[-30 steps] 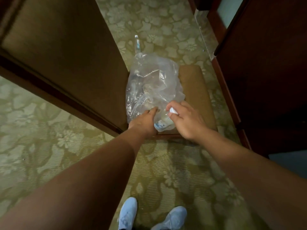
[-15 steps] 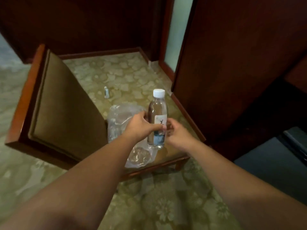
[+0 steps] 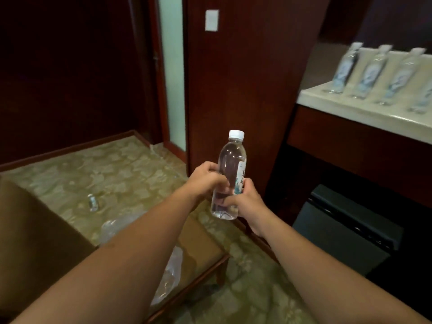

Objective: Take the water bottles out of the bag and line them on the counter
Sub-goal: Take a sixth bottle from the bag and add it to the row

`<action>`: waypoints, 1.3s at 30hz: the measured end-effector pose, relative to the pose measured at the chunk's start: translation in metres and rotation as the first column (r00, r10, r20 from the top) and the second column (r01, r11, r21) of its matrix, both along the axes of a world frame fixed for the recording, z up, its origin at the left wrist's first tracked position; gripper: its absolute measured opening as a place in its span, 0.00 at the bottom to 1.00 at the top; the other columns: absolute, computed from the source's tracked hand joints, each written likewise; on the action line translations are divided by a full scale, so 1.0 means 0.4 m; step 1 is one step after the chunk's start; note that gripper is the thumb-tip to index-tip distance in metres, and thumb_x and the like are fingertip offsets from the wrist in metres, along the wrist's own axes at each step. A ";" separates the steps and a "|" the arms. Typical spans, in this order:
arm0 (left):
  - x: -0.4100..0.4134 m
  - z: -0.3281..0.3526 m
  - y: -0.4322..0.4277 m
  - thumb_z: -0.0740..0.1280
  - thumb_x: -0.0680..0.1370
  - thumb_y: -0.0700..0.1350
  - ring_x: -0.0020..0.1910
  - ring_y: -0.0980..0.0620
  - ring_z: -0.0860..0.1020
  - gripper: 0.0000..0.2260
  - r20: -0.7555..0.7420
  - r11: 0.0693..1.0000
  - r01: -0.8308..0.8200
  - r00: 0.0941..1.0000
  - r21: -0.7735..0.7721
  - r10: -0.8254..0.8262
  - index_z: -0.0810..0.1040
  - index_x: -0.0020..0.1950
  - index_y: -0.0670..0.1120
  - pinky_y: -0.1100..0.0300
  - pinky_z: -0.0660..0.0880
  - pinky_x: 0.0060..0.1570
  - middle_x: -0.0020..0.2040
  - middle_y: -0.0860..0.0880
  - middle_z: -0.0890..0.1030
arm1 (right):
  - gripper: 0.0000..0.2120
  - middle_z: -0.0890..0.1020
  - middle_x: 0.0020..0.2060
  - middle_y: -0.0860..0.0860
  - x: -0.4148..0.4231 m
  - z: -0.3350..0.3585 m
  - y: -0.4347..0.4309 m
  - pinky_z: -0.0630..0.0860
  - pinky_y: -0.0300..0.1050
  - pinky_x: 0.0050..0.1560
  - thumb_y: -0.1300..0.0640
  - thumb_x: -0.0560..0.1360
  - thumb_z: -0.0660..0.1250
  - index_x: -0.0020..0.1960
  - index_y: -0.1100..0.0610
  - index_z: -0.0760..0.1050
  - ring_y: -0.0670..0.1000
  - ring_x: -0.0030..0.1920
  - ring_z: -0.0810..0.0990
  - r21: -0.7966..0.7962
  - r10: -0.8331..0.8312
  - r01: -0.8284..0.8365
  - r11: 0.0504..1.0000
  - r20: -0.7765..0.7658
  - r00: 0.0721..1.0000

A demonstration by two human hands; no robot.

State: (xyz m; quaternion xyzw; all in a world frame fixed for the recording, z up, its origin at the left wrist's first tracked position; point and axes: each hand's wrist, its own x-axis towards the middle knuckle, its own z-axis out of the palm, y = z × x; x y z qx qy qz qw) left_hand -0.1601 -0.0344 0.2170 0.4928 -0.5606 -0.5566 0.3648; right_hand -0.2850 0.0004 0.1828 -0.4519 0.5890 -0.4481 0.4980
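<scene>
Gripping the bottle [image 3: 230, 164] upright in the air, the left hand [image 3: 205, 181] and right hand [image 3: 247, 202] both clasp its lower half, probably to carry it steady to the desk [image 3: 350, 108], where other bottles [image 3: 371, 73] stand in line.

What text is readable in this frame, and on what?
Nothing reads cleanly.
label on the held bottle: dark script, turned mostly away, illegible.
counter bottles: labels motion-blurred, unreadable.
small bottle on the floor: too small to read.
wall plate: no print visible.
</scene>
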 end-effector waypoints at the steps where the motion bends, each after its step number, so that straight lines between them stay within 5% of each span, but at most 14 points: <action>1: -0.036 0.022 -0.003 0.71 0.59 0.35 0.38 0.51 0.81 0.17 -0.009 1.000 0.024 1.000 -0.012 -0.024 0.74 0.46 0.43 0.57 0.78 0.41 0.40 0.47 0.79 | 0.23 0.79 0.46 0.53 -0.035 0.024 0.008 0.78 0.47 0.43 0.72 0.66 0.70 0.55 0.55 0.67 0.52 0.47 0.80 -0.011 -0.013 0.013 1.000 0.043 0.999; 4: -0.160 0.085 -0.003 0.74 0.64 0.32 0.41 0.53 0.81 0.18 0.006 0.988 0.124 0.992 -0.091 -0.124 0.76 0.52 0.43 0.63 0.76 0.41 0.42 0.48 0.82 | 0.23 0.80 0.46 0.52 -0.154 0.093 0.034 0.78 0.43 0.45 0.72 0.68 0.69 0.58 0.55 0.69 0.50 0.48 0.80 -0.080 -0.040 0.045 0.996 0.059 0.997; 8: -0.350 0.159 0.022 0.76 0.66 0.35 0.37 0.60 0.81 0.15 0.000 0.947 0.248 0.967 -0.205 -0.253 0.80 0.51 0.44 0.70 0.77 0.37 0.41 0.51 0.84 | 0.17 0.80 0.41 0.51 -0.327 0.186 0.072 0.81 0.52 0.52 0.72 0.68 0.71 0.47 0.53 0.73 0.49 0.44 0.81 -0.158 -0.093 0.095 0.983 0.023 0.995; 11: -0.501 0.199 0.044 0.77 0.66 0.37 0.37 0.58 0.80 0.15 -0.043 0.921 0.291 0.949 -0.258 -0.311 0.80 0.50 0.45 0.67 0.77 0.40 0.40 0.50 0.82 | 0.17 0.82 0.43 0.53 -0.469 0.234 0.107 0.79 0.57 0.58 0.71 0.67 0.73 0.49 0.55 0.75 0.53 0.50 0.83 -0.185 -0.182 0.184 0.965 0.030 0.983; 15: -0.689 0.251 0.065 0.72 0.69 0.32 0.46 0.48 0.81 0.15 -0.169 0.903 0.354 0.901 -0.244 -0.399 0.77 0.52 0.45 0.56 0.77 0.48 0.48 0.44 0.83 | 0.18 0.85 0.48 0.56 -0.653 0.272 0.159 0.79 0.50 0.56 0.73 0.68 0.71 0.54 0.58 0.77 0.55 0.52 0.83 -0.235 -0.275 0.284 0.930 0.072 0.959; 19: -0.843 0.279 0.092 0.72 0.69 0.31 0.46 0.51 0.80 0.17 -0.120 0.852 0.441 0.865 -0.283 -0.487 0.74 0.51 0.48 0.61 0.75 0.44 0.47 0.47 0.82 | 0.24 0.83 0.55 0.61 -0.824 0.291 0.206 0.76 0.54 0.61 0.73 0.65 0.69 0.59 0.58 0.76 0.59 0.58 0.81 -0.226 -0.257 0.258 0.939 0.035 0.966; 24: -0.971 0.309 0.124 0.74 0.67 0.33 0.45 0.56 0.81 0.27 -0.067 0.810 0.496 0.839 -0.313 -0.539 0.74 0.64 0.44 0.65 0.74 0.44 0.49 0.48 0.83 | 0.31 0.83 0.48 0.55 -0.958 0.329 0.249 0.76 0.50 0.57 0.69 0.57 0.67 0.60 0.56 0.75 0.53 0.51 0.82 -0.232 -0.234 0.217 0.948 -0.047 0.971; 29: -1.078 0.338 0.118 0.74 0.68 0.34 0.38 0.64 0.81 0.17 -0.018 0.749 0.553 0.800 -0.365 -0.600 0.80 0.54 0.45 0.74 0.74 0.35 0.44 0.53 0.83 | 0.26 0.84 0.49 0.56 -1.066 0.367 0.256 0.76 0.51 0.59 0.71 0.62 0.70 0.59 0.57 0.77 0.54 0.53 0.82 -0.213 -0.232 0.200 0.956 -0.138 0.963; 39: -1.344 0.334 0.005 0.78 0.64 0.39 0.46 0.50 0.83 0.17 0.049 0.694 0.525 0.813 -0.493 -0.580 0.82 0.51 0.48 0.56 0.80 0.49 0.45 0.49 0.85 | 0.26 0.85 0.49 0.55 -1.293 0.390 0.159 0.77 0.55 0.60 0.72 0.60 0.76 0.53 0.52 0.78 0.55 0.54 0.83 -0.271 -0.537 0.478 0.836 -0.222 0.814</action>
